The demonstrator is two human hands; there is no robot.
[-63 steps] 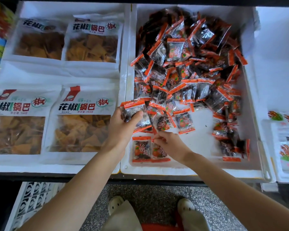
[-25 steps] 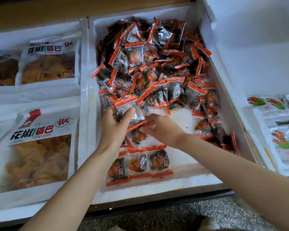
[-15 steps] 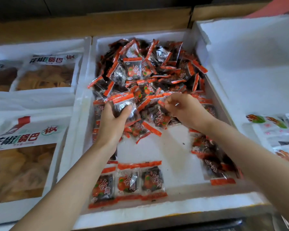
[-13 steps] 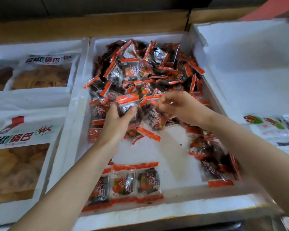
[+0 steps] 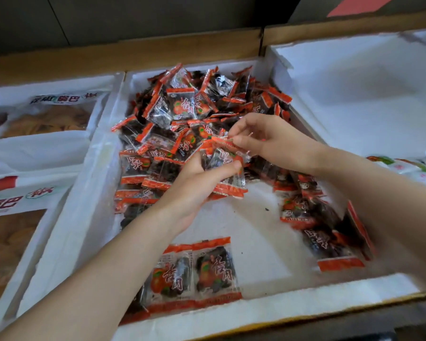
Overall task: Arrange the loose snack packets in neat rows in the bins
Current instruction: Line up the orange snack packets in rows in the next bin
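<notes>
A white foam bin [image 5: 253,313] holds a heap of loose snack packets [image 5: 182,112], clear with orange-red ends and dark filling. My left hand [image 5: 197,183] grips a small stack of packets [image 5: 224,168] over the middle of the bin. My right hand [image 5: 271,141] pinches the orange top edge of a packet [image 5: 221,141] right at that stack. A short row of packets [image 5: 192,271] lies flat along the near wall, partly hidden by my left forearm. More loose packets [image 5: 312,217] lie by the right wall.
Left of the bin, large bags of yellow crisps [image 5: 47,114] fill a neighbouring white bin. A white bin [image 5: 369,94] sits at the right, and white-green packets [image 5: 408,166] show behind my right arm. A wooden ledge [image 5: 133,52] runs along the back.
The right hand left the near row, reached up into the heap and brought a packet to the left hand's stack. The left hand shifted right toward the middle. The camera tilted up and closer.
</notes>
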